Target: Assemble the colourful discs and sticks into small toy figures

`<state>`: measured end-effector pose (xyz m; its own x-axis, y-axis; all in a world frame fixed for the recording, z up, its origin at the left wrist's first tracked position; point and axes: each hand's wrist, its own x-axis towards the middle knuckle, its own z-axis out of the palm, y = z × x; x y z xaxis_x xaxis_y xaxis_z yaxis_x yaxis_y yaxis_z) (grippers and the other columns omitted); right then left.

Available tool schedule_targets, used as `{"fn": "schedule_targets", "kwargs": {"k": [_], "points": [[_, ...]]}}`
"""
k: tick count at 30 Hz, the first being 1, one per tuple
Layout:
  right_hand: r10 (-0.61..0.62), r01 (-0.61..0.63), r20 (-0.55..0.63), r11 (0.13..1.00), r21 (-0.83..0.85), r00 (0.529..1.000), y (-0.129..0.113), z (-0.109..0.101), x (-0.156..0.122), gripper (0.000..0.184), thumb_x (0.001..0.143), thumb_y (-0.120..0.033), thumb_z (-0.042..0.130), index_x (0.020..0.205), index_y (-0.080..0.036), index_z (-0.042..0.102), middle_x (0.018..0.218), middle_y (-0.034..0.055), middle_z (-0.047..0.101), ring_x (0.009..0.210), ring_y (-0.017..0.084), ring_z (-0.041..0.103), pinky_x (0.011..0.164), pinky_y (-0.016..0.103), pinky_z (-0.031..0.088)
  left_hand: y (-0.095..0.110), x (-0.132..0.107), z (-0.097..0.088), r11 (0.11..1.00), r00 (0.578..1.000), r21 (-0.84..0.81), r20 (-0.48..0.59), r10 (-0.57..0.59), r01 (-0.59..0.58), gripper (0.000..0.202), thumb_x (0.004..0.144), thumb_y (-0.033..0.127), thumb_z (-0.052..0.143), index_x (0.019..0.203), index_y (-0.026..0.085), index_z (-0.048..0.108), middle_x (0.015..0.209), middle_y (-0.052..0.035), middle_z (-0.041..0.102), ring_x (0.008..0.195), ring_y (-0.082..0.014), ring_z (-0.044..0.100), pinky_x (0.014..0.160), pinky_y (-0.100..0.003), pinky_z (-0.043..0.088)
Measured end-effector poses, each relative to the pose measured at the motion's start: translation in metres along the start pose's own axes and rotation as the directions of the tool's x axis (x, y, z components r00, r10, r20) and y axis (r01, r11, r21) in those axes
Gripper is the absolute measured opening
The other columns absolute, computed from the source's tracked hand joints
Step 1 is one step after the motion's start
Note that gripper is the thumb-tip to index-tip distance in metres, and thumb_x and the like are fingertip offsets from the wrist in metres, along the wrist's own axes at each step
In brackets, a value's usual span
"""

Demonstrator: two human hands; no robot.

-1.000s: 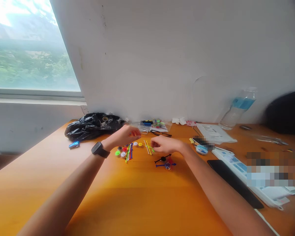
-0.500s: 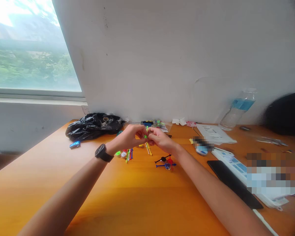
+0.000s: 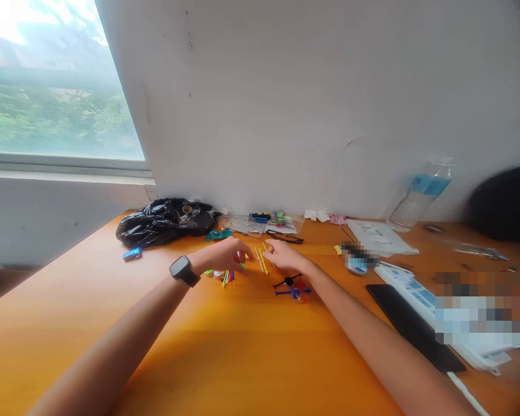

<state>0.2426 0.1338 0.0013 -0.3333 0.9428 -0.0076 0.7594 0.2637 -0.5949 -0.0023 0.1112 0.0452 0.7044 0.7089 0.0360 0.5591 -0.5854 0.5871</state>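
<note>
My left hand, with a black watch on the wrist, is lowered to the orange table. Its fingers are pinched on a small green piece, above a cluster of coloured caps and sticks. My right hand rests just to the right, its fingers stretched toward the loose yellow sticks and touching them. A small built figure of black, red and blue parts lies in front of the right wrist.
A black plastic bag and a blue toy car lie at the left. Clear packets of parts sit by the wall. To the right are papers, a water bottle, a black phone and a dark bag.
Both hands had met in the air over a green piece. They have since parted and dropped to the table, the left toward the caps and the right onto the yellow sticks.
</note>
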Motion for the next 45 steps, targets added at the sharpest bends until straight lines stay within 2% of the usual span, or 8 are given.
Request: {"fn": "schedule_targets", "kwargs": {"k": [4, 8, 11, 17, 24, 29, 35, 45], "points": [[-0.167, 0.17, 0.038, 0.982, -0.08, 0.985, -0.015, -0.029, -0.012, 0.023, 0.089, -0.022, 0.064, 0.111, -0.017, 0.068, 0.111, 0.01, 0.07, 0.085, 0.018, 0.061, 0.07, 0.025, 0.043, -0.008, -0.001, 0.0, 0.996, 0.999, 0.088, 0.05, -0.003, -0.002, 0.006, 0.077, 0.018, 0.076, 0.078, 0.022, 0.081, 0.066, -0.0012, 0.074, 0.05, -0.0138, 0.063, 0.049, -0.022, 0.042], [-0.106, 0.169, 0.464, 0.981, -0.096, 0.879, -0.027, -0.063, -0.027, 0.019, 0.076, -0.016, 0.07, 0.093, -0.02, 0.077, 0.091, 0.0042, 0.075, 0.074, 0.018, 0.064, 0.061, 0.025, 0.042, -0.022, 0.003, 0.001, 0.975, 0.996, 0.213, -0.051, 0.072, -0.059, 0.017, 0.072, 0.016, 0.083, 0.087, 0.023, 0.082, 0.085, -0.0041, 0.079, 0.07, -0.0177, 0.07, 0.06, -0.023, 0.047], [-0.023, 0.116, 0.538, 0.983, -0.14, 0.843, -0.028, -0.073, -0.035, 0.023, 0.062, -0.015, 0.079, 0.084, -0.021, 0.078, 0.082, 0.0014, 0.075, 0.069, 0.018, 0.065, 0.056, 0.025, 0.04, -0.025, 0.005, 0.0, 0.967, 0.991, 0.243, -0.095, 0.099, -0.073, 0.023, 0.071, 0.012, 0.081, 0.091, 0.023, 0.082, 0.089, -0.0041, 0.079, 0.074, -0.018, 0.07, 0.063, -0.023, 0.048], [0.02, 0.091, 0.513, 0.978, -0.19, 0.858, -0.023, -0.068, -0.035, 0.014, 0.06, -0.014, 0.077, 0.073, -0.021, 0.075, 0.077, 0.0021, 0.076, 0.066, 0.019, 0.065, 0.054, 0.026, 0.039, -0.008, -0.002, -0.02, 0.981, 0.982, 0.172, -0.152, 0.111, -0.084, 0.011, 0.085, 0.023, 0.072, 0.091, 0.02, 0.08, 0.078, -0.002, 0.075, 0.06, -0.0117, 0.063, 0.056, -0.02, 0.044], [-0.204, 0.176, 0.252, 0.976, 0.13, 0.946, -0.03, -0.071, -0.029, 0.009, 0.069, -0.02, 0.069, 0.077, -0.02, 0.065, 0.073, 0.0002, 0.069, 0.066, 0.016, 0.063, 0.057, 0.025, 0.043, 0.014, -0.007, -0.03, 0.979, 0.942, 0.097, -0.27, 0.2, -0.18, 0.019, 0.092, 0.035, 0.07, 0.098, 0.02, 0.078, 0.08, -0.0021, 0.074, 0.069, -0.0131, 0.065, 0.063, -0.023, 0.05], [-0.269, 0.212, 0.014, 0.79, 0.575, 0.963, -0.047, -0.061, -0.028, 0.012, 0.07, -0.02, 0.066, 0.08, -0.019, 0.059, 0.072, 0.0002, 0.069, 0.062, 0.015, 0.063, 0.06, 0.027, 0.049, 0.044, -0.002, -0.01, 0.948, 0.858, 0.044, -0.415, 0.303, -0.314, 0.033, 0.092, 0.037, 0.075, 0.12, 0.021, 0.07, 0.104, -0.0048, 0.075, 0.094, -0.0172, 0.069, 0.084, -0.027, 0.054], [-0.32, 0.292, -0.093, 0.66, 0.692, 0.943, -0.05, -0.048, -0.025, 0.012, 0.078, -0.023, 0.066, 0.087, -0.02, 0.059, 0.072, -0.0014, 0.063, 0.061, 0.012, 0.055, 0.058, 0.025, 0.043, 0.051, 0.004, 0.001, 0.925, 0.775, 0.107, -0.516, 0.366, -0.366, 0.006, 0.093, 0.021, 0.071, 0.099, 0.02, 0.071, 0.092, -0.0016, 0.072, 0.083, -0.0133, 0.067, 0.08, -0.025, 0.053], [-0.217, 0.231, -0.088, 0.951, 0.206, 0.972, -0.029, -0.017, -0.01, 0.008, 0.091, -0.028, 0.055, 0.091, -0.02, 0.057, 0.071, -0.0056, 0.046, 0.061, 0.012, 0.039, 0.056, 0.026, 0.029, 0.029, 0.002, 0.003, 0.982, 0.946, -0.006, -0.272, 0.178, -0.187, 0.007, 0.085, 0.018, 0.073, 0.091, 0.018, 0.076, 0.082, -0.0016, 0.078, 0.073, -0.0146, 0.072, 0.067, -0.022, 0.053]]}}
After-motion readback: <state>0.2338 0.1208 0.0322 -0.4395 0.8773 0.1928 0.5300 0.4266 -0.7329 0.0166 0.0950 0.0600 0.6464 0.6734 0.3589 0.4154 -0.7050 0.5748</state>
